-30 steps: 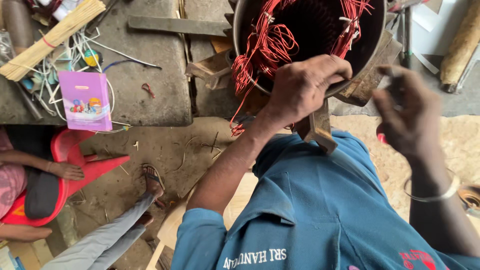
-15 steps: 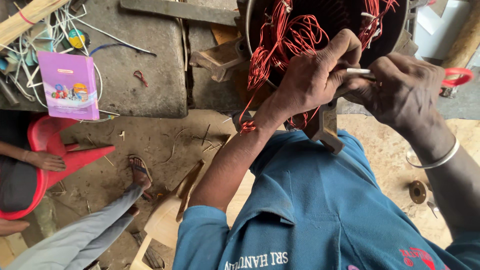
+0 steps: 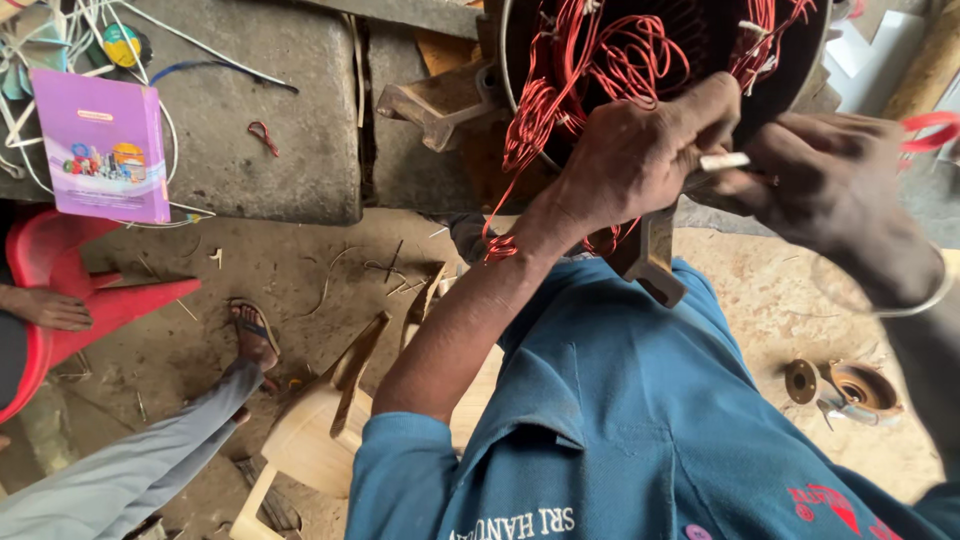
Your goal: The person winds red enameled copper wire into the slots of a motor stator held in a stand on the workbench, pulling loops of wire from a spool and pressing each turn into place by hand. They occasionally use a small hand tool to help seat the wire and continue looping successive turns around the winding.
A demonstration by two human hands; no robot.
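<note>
A round motor stator housing [image 3: 520, 60] packed with red copper winding wire [image 3: 610, 70] sits at the top centre. My left hand [image 3: 640, 150] is at its lower rim, fingers closed on a small white strip [image 3: 722, 160]. My right hand [image 3: 830, 190] meets it from the right and pinches the same strip's other end. A red loop handle [image 3: 930, 130] shows just behind my right hand; what it belongs to is hidden. A thin bangle [image 3: 925, 300] rings my right wrist. Loose red wire [image 3: 500, 240] hangs under the stator beside my left wrist.
A concrete slab [image 3: 250, 120] at the left carries a purple booklet [image 3: 105, 145] and tangled cables [image 3: 60, 50]. Below are a red plastic chair [image 3: 90, 300], another person's sandalled foot [image 3: 255, 335] and grey trouser leg [image 3: 130, 470], a wooden stool [image 3: 320, 430], and round metal parts [image 3: 860, 385] on the floor.
My right hand has come up from the lower right to meet my left hand at the stator rim, and both now pinch the white strip. The view has shifted slightly.
</note>
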